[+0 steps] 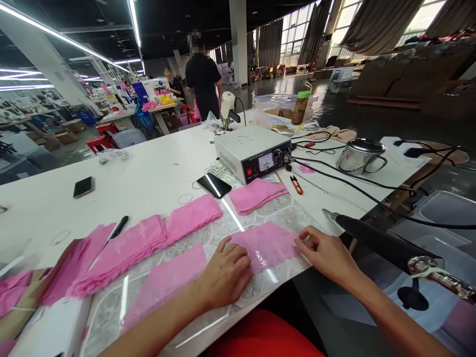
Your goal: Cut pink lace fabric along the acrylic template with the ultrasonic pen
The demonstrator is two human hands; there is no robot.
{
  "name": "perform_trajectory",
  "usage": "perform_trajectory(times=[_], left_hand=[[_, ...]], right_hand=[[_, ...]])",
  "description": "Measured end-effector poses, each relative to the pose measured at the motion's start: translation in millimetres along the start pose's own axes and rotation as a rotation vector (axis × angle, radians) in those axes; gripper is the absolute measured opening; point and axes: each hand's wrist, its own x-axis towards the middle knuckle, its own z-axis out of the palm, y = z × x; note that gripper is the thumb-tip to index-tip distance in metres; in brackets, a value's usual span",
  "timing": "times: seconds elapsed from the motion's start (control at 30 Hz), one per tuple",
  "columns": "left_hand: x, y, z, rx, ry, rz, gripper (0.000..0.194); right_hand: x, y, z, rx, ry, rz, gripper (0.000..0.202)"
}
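Observation:
A thin pink fabric piece (269, 243) lies on a clear plastic sheet (297, 213) at the table's front edge. My right hand (325, 253) pinches the piece's right corner between thumb and fingers. On its left end rests my left hand (228, 270), knuckles up and fingers loosely bent, with the index finger apart from the others. Another pink fabric piece (167, 282) spreads out under the plastic or on it, left of my left hand; I cannot tell which. A folded pink stack (256, 194) lies just beyond. Longer pink stacks (126, 248) run to the left.
Right of my right hand, a black-handled tool with a metal tip (372, 238) juts over the table edge. Behind stand a control box (253, 153), a phone (214, 185), orange snips (296, 185) and a lidded glass mug (360, 156). Black cables cross the right side. A person (203, 79) stands beyond.

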Motion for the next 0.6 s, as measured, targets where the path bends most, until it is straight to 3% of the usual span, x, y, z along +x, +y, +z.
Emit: perform_trajectory(times=[0.2, 0.33, 0.47, 0.6], left_hand=[[-6, -7, 0.3, 0.001, 0.009, -0.021, 0.017], [-5, -13, -4.4, -0.052, 0.003, -0.052, 0.017], [25, -34, -11.3, -0.059, 0.0, -0.203, 0.017], [75, -68, -13.5, -0.008, 0.015, -0.377, 0.015]], right_hand=[[12, 8, 5, -0.252, 0.059, -0.056, 0.016], [16, 22, 1, -0.172, 0.16, -0.032, 0.016], [40, 5, -3, 0.084, 0.215, -0.247, 0.015], [93, -33, -2, 0.162, 0.146, -0.389, 0.018]])
